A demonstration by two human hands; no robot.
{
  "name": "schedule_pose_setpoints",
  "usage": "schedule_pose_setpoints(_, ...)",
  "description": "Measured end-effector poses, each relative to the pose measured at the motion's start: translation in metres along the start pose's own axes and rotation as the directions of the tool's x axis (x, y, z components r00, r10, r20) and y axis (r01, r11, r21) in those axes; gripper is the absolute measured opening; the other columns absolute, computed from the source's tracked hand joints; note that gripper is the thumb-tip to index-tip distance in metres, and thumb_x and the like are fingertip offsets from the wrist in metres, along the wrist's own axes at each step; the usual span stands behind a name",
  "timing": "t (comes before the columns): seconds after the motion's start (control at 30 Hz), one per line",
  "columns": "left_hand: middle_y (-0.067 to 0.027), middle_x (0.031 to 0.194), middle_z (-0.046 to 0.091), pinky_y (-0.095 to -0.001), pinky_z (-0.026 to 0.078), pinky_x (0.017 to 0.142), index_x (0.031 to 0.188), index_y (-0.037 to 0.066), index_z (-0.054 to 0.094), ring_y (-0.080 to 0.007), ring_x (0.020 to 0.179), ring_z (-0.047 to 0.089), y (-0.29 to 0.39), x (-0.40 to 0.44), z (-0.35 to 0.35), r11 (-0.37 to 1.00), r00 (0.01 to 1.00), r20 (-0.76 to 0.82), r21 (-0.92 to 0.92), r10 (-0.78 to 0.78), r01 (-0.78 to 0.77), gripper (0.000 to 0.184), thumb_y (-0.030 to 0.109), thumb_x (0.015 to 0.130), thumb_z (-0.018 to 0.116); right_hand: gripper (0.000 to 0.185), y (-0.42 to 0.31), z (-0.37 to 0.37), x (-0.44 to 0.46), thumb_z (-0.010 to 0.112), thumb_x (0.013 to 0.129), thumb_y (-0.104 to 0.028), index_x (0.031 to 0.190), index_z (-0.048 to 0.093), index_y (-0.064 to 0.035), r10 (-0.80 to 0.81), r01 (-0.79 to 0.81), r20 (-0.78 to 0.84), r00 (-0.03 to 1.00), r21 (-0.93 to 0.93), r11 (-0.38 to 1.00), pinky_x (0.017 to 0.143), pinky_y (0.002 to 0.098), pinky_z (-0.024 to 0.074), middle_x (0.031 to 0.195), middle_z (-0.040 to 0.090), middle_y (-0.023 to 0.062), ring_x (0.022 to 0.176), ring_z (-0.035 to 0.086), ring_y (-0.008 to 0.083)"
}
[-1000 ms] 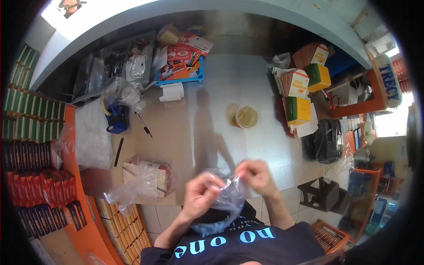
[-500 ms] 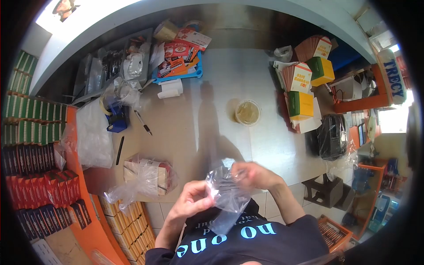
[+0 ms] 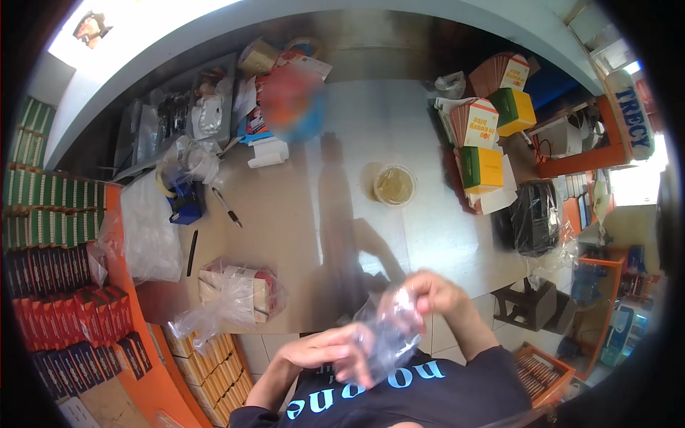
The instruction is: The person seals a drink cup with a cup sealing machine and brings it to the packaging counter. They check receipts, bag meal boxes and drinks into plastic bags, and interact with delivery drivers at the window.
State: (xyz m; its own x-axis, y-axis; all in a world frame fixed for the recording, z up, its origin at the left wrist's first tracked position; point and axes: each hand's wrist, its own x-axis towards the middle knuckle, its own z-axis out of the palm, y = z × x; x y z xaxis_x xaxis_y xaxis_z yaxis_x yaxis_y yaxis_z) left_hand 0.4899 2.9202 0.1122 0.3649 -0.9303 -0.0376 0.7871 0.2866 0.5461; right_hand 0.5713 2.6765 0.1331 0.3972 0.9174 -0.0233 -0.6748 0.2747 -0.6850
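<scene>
A transparent plastic bag [image 3: 391, 344], crumpled and thin, hangs in front of my dark shirt at the table's near edge. My right hand [image 3: 434, 292] pinches the upper right part of the bag between thumb and fingers. On the bag's left side lies my left hand [image 3: 330, 351], its fingers stretched out and a little spread against the plastic. Whether the left fingertips are inside the bag or in front of it, I cannot tell. Beyond the hands, a round tub [image 3: 394, 186] with yellowish contents stands on the table [image 3: 300, 214].
To the left lie a plastic-wrapped bundle [image 3: 239, 292], a pen [image 3: 227, 207], a black stick [image 3: 193, 252], a blue tape dispenser [image 3: 185, 203] and a stack of see-through bags [image 3: 152, 228]. Yellow-green boxes [image 3: 483, 169] and a black wrapped package [image 3: 535, 217] line the right side.
My left hand has gone from pinching the bag to stretched fingers and moved lower. My right hand has shifted slightly right, still holding the bag. The bag has moved slightly right.
</scene>
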Motion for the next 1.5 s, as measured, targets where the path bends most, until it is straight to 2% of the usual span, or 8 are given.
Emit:
schedule_pose_setpoints(0.13,-0.0167,0.111,0.055,-0.0285,0.044,0.08,0.126,-0.002,0.035,-0.0164,0.093,0.056,0.008,0.036,-0.048,0.994,0.99,0.132,0.08,0.059,-0.069,0.066,0.043,0.084,0.057,0.032,-0.011,0.023,0.023,0.047,0.094,-0.026,0.11,0.056,0.0008,0.207,-0.207,0.472,0.857,-0.052,0.977,0.053,0.0293,0.0449,0.077,0.063,0.0089,0.061,0.058,0.0192)
schedule_pose_setpoints(0.27,-0.0167,0.101,0.062,-0.0359,0.048,0.074,0.113,0.0,0.05,-0.0206,0.091,0.06,-0.006,0.084,-0.075,0.668,0.948,0.299,0.729,-0.112,-0.151,0.044,0.022,0.078,0.063,0.05,-0.054,0.019,0.023,0.073,0.074,-0.028,0.115,0.056,-0.0033,0.314,-0.083,0.114,0.943,-0.831,0.55,0.072,0.0331,0.0484,0.088,0.066,0.0134,0.08,0.063,0.0256)
schedule_pose_setpoints(0.37,-0.0187,0.09,0.062,-0.0403,0.047,0.069,0.103,-0.001,0.052,-0.0298,0.082,0.062,0.032,0.063,-0.078,0.491,0.902,-0.389,0.832,0.187,0.257,0.033,0.016,0.077,0.06,0.086,-0.084,-0.058,0.036,0.082,0.053,-0.026,0.129,0.044,-0.0109,-0.502,-0.443,-0.304,0.81,-0.878,-0.182,0.088,0.0387,0.0458,0.133,0.043,0.016,0.115,0.047,0.0325)
schedule_pose_setpoints(0.43,-0.019,0.08,0.061,-0.0431,0.046,0.066,0.094,-0.001,0.05,-0.0382,0.074,0.059,0.03,0.058,-0.091,0.372,0.366,-0.665,0.699,0.651,0.61,0.022,0.013,0.079,0.054,0.097,-0.056,-0.117,0.051,0.081,0.051,-0.02,0.136,0.035,-0.0171,-0.249,-0.498,-0.446,0.86,-0.622,-0.604,0.093,0.0403,0.0435,0.14,0.032,0.0145,0.122,0.037,0.0369)
schedule_pose_setpoints(0.93,-0.0086,0.06,0.045,-0.0379,0.039,0.05,0.095,0.004,0.039,-0.0221,0.052,0.05,0.025,0.085,-0.095,0.702,0.222,-0.703,0.706,0.676,0.097,0.024,0.006,0.078,0.056,0.08,-0.097,-0.014,0.031,0.076,0.054,-0.041,0.116,0.045,-0.0031,-0.167,-0.412,-0.458,0.873,-0.876,0.251,0.1,0.0451,0.033,0.13,0.034,0.0257,0.122,0.039,0.0383)
schedule_pose_setpoints(1.03,0.0005,0.068,0.05,-0.0263,0.04,0.052,0.093,0.002,0.047,-0.0073,0.064,0.049,-0.002,0.065,-0.095,0.844,0.318,-0.782,0.508,0.536,-0.172,0.012,0.003,0.084,0.054,0.088,-0.015,-0.054,0.028,0.08,0.056,-0.039,0.123,0.038,-0.0011,-0.073,-0.301,-0.628,0.774,-0.468,0.831,0.089,0.0369,0.0412,0.116,0.047,0.0163,0.106,0.047,0.0287)
schedule_pose_setpoints(1.33,-0.0107,0.07,0.065,-0.0278,0.047,0.055,0.095,-0.002,0.058,-0.0153,0.061,0.063,-0.052,0.042,-0.112,0.819,0.135,-0.852,0.523,0.505,0.236,0.014,0.009,0.087,0.055,0.085,0.089,-0.037,0.063,0.081,0.051,-0.028,0.12,0.041,-0.0005,-0.505,-0.673,-0.711,0.49,-0.676,0.299,0.086,0.0387,0.0436,0.107,0.037,0.0173,0.101,0.045,0.0313)
schedule_pose_setpoints(1.5,-0.0047,0.071,0.06,-0.025,0.044,0.057,0.094,-0.001,0.056,-0.0105,0.062,0.055,-0.05,0.05,-0.099,0.897,0.263,-0.874,0.438,0.408,0.065,0.02,0.017,0.092,0.051,0.084,0.094,-0.025,0.062,0.082,0.05,-0.029,0.12,0.044,-0.0016,-0.564,-0.614,-0.764,0.312,-0.616,0.495,0.086,0.0391,0.0431,0.105,0.038,0.0161,0.101,0.044,0.0307)
